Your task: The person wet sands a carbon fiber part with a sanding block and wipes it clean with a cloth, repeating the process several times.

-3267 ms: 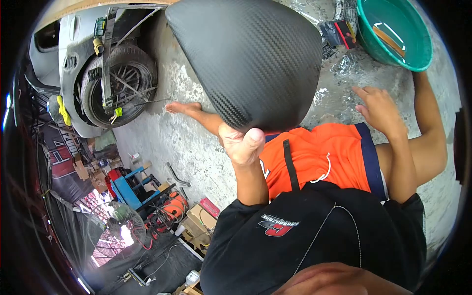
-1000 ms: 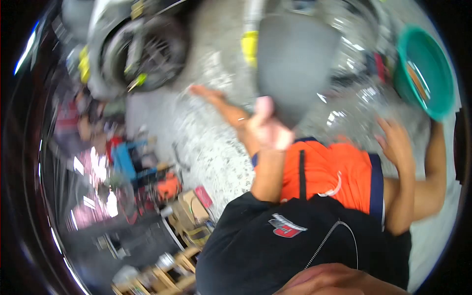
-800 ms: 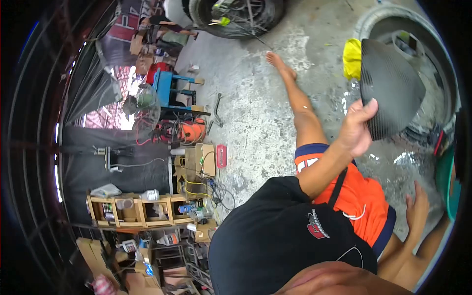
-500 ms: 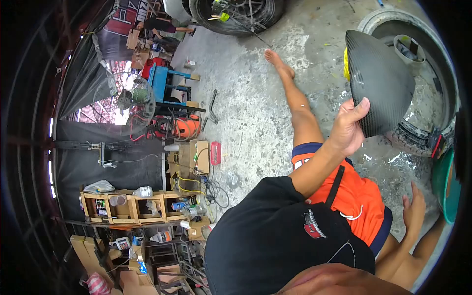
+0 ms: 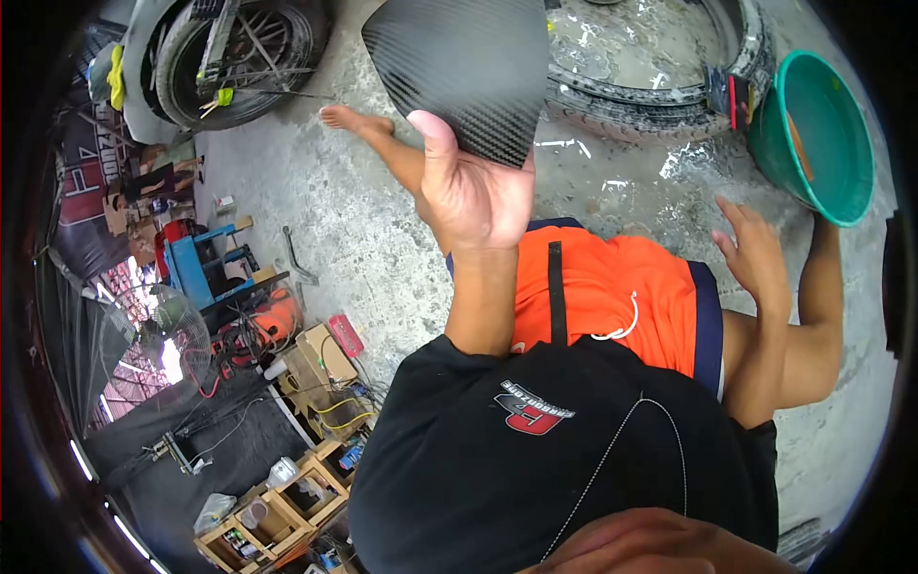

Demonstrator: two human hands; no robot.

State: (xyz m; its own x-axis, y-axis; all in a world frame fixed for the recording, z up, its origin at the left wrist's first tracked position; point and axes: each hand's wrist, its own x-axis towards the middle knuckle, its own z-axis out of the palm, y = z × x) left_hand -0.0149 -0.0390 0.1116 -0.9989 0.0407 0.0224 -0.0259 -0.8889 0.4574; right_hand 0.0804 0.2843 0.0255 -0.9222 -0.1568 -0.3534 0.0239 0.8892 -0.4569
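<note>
Carbon-look panel (image 5: pixel 464 67) is up top, above the orange shorts (image 5: pixel 622 297), pinched in the L hand (image 5: pixel 478 201), thumb on the near face, other fingers mostly hidden behind, tbh. R hand (image 5: pixel 755 249) hangs loosely spread nr the green basin (image 5: pixel 775 148) w/ an orange-brown strip (image 5: pixel 800 148) inside. Grimy tyre (image 5: pixel 641 110) btwn panel & basin.

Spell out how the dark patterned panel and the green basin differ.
The dark panel has a fine woven-looking pattern, while the green basin is plain-coloured. The panel is held in the left hand; the basin is not held by either hand. The panel tapers toward the hand, whereas the basin has a rounded rim and an orange-brown strip inside. Both show curved outlines.
</note>
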